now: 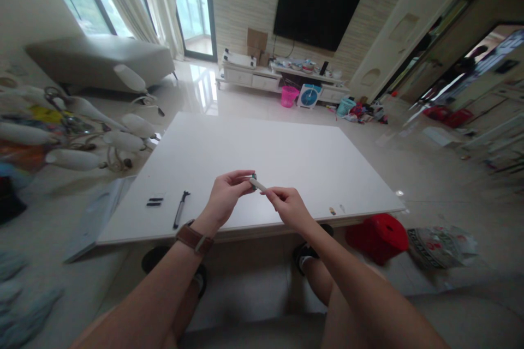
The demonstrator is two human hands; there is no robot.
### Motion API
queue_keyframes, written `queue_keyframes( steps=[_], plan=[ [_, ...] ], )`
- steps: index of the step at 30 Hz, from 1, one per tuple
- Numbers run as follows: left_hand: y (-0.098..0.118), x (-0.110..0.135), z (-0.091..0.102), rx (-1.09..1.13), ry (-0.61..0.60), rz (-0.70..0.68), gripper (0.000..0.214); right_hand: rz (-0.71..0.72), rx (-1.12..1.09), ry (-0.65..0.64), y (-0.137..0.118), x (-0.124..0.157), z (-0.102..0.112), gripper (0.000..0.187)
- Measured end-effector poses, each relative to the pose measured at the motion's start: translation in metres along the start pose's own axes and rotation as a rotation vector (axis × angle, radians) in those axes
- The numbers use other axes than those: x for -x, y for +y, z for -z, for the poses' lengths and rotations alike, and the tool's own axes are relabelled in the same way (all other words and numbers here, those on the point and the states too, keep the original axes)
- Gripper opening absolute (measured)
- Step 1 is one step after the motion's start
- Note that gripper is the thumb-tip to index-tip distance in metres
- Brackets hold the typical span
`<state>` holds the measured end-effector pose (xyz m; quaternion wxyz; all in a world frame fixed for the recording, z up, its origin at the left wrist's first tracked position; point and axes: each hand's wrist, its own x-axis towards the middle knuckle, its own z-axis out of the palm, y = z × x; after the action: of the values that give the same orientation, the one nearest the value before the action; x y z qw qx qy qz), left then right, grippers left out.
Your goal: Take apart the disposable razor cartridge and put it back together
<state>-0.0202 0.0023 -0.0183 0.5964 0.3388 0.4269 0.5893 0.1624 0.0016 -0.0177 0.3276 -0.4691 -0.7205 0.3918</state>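
Note:
Over the near part of a white table (262,147), my left hand (224,195) pinches a small dark-edged piece (254,176) with a greenish tint; its exact kind is too small to tell. My right hand (290,207) grips a pale, flat, narrow stick (259,185) by its near end. The stick's far end lies against the small piece, at my left fingertips. Left of my hands, a grey and black tool with a short crosswise head (180,210) lies on the tabletop. Beside it rest two short black strips (154,202).
Tiny brown and clear bits (332,211) lie near the table's right front edge. A red stool (380,237) and a printed plastic bag (442,248) stand to the right. At left is a lamp with several white shades (85,158). A pink basket (289,96) stands beyond the table.

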Motion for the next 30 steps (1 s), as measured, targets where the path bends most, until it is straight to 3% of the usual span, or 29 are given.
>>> queue_keyframes(
  steps=[30],
  plan=[
    [0.0005,0.0005,0.0012,-0.011,-0.009,0.009,0.031,0.007,-0.043,-0.002,0.0054,-0.0004,-0.0023,0.037]
  ],
)
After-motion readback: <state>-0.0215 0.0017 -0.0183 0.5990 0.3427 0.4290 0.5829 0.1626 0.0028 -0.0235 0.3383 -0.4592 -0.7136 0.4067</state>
